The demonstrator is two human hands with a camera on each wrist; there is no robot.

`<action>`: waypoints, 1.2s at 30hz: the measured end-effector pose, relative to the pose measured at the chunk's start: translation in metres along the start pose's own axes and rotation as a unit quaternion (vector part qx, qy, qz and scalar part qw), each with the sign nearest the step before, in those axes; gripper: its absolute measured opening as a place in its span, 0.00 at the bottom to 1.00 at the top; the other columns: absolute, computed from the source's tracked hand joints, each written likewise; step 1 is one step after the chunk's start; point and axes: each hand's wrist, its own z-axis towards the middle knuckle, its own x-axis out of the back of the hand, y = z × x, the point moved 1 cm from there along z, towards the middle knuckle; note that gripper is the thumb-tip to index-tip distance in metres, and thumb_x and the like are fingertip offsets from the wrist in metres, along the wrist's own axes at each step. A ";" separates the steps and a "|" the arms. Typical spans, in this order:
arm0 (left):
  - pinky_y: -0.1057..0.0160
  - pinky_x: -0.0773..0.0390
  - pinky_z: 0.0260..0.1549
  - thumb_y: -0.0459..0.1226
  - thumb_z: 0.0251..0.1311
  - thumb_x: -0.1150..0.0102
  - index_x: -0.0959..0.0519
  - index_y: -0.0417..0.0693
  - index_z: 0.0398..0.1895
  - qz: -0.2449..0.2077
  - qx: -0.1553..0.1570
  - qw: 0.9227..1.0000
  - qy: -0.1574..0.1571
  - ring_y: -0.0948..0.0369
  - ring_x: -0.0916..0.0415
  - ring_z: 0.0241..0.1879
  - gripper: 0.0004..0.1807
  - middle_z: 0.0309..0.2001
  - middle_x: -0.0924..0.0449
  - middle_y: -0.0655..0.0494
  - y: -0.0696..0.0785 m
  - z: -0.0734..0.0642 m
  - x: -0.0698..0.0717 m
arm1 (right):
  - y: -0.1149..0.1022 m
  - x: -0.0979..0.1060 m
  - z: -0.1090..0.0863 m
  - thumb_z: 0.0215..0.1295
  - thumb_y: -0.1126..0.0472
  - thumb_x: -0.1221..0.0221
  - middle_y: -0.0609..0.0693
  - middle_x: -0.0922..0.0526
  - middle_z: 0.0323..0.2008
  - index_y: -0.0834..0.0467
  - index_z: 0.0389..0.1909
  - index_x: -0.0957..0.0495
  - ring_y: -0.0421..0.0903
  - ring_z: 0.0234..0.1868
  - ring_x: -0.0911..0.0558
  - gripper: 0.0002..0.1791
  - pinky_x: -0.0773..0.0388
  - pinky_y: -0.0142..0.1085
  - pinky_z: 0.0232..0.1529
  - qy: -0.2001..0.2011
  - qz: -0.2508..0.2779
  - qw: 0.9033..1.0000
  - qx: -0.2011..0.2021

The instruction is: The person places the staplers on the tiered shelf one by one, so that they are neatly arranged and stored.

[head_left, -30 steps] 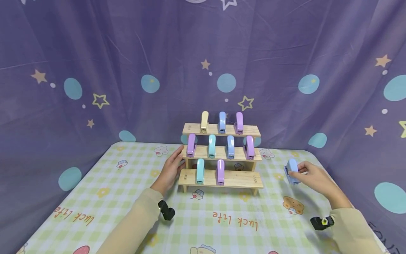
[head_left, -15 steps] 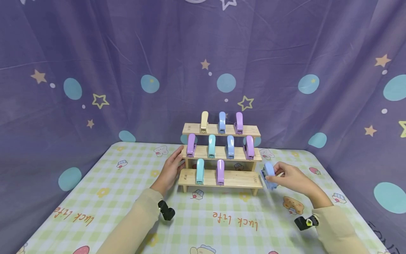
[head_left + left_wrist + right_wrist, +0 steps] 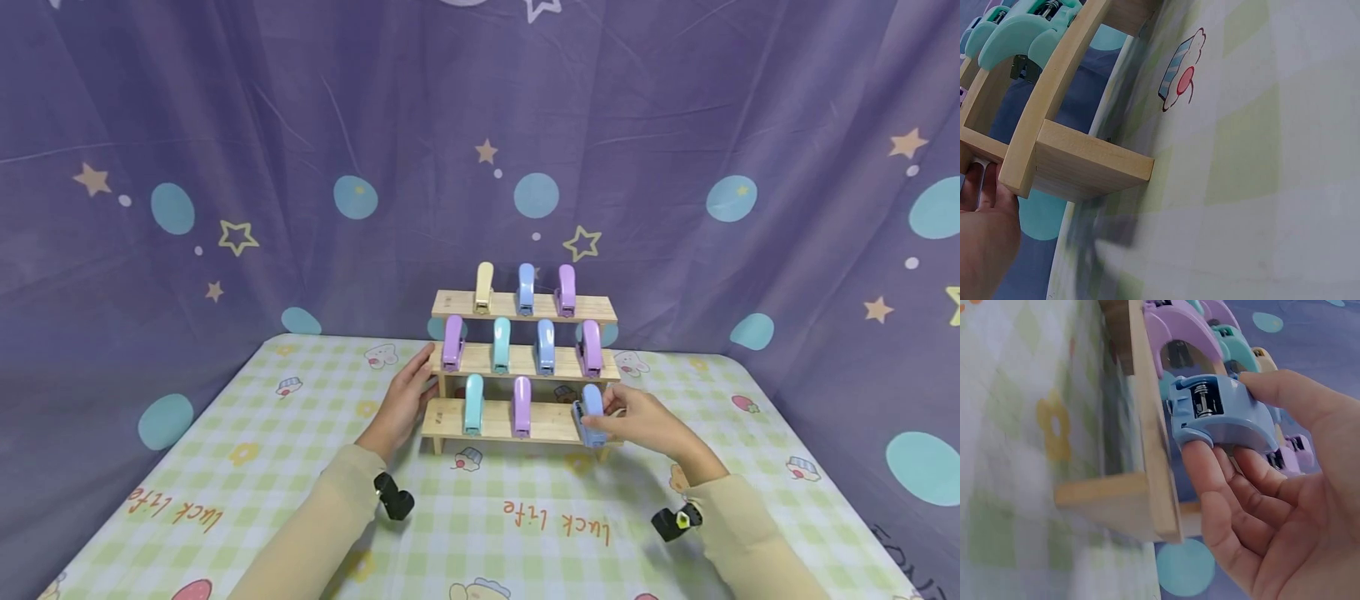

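My right hand (image 3: 648, 427) pinches a light blue stapler (image 3: 593, 410) between thumb and fingers, at the right end of the lowest shelf of a wooden three-tier rack (image 3: 553, 423). In the right wrist view the stapler (image 3: 1235, 412) appears side-on, its spring showing; whether it touches the board is unclear. On the same shelf stand a teal stapler (image 3: 473, 406) and a purple stapler (image 3: 522, 407). My left hand (image 3: 403, 408) touches the rack's left side with fairly straight fingers. The left wrist view shows those fingers (image 3: 1007, 187) against the wooden end.
On the middle shelf are several staplers, including a teal one (image 3: 501, 345) and a blue one (image 3: 545, 346). The top shelf bears a yellow stapler (image 3: 483, 288), a blue one and a purple one. A checked cloth (image 3: 300, 467) covers the table; a purple curtain (image 3: 420, 108) hangs behind.
My right hand has carried the blue stapler leftward, from beside the rack to the right end of its lowest shelf. My left hand has stayed at the rack's left side.
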 end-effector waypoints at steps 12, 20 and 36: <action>0.52 0.41 0.73 0.40 0.81 0.62 0.48 0.46 0.80 -0.003 -0.002 1.000 -0.002 0.48 0.48 0.74 0.28 0.78 0.50 0.48 0.000 0.000 0.000 | -0.011 -0.021 0.011 0.61 0.46 0.30 0.52 0.20 0.28 0.60 0.36 0.27 0.48 0.28 0.16 0.22 0.19 0.38 0.29 0.018 0.036 0.999 -0.026; 0.53 0.40 0.72 0.40 0.81 0.62 0.48 0.48 0.80 0.007 0.005 1.000 0.003 0.49 0.47 0.74 0.28 0.78 0.49 0.50 0.000 0.002 0.001 | -0.010 -0.027 0.015 0.61 0.45 0.30 0.52 0.20 0.31 0.60 0.38 0.26 0.47 0.29 0.15 0.23 0.17 0.37 0.31 0.037 0.057 0.997 -0.037; 0.52 0.38 0.71 0.39 0.81 0.62 0.46 0.47 0.80 0.009 0.010 1.000 0.021 0.47 0.44 0.73 0.27 0.77 0.47 0.47 0.001 0.001 0.002 | -0.006 -0.031 0.019 0.63 0.45 0.32 0.52 0.18 0.31 0.61 0.42 0.24 0.47 0.30 0.16 0.23 0.16 0.37 0.29 0.057 0.085 0.994 -0.045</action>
